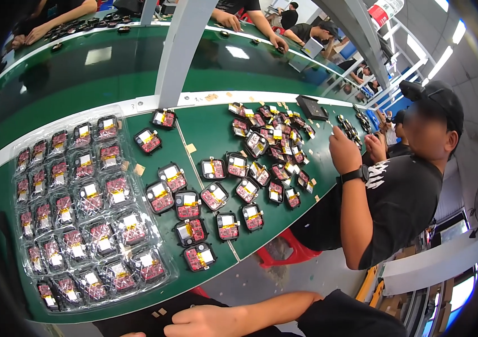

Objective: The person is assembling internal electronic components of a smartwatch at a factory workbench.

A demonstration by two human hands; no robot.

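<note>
The tray [153, 238] is lying on the green tabletop [208, 115], carrying rows of modules [105, 243]. Loose modules [199, 258] are lying right of the tray, many piling up farther right. The right hand [198, 322] is curling below the tray, its palm hiding, so I cannot tell its grip; the left hand [133, 335] is barely showing, its state unclear. A co-worker [399, 196] is sitting well right of the tray.
</note>
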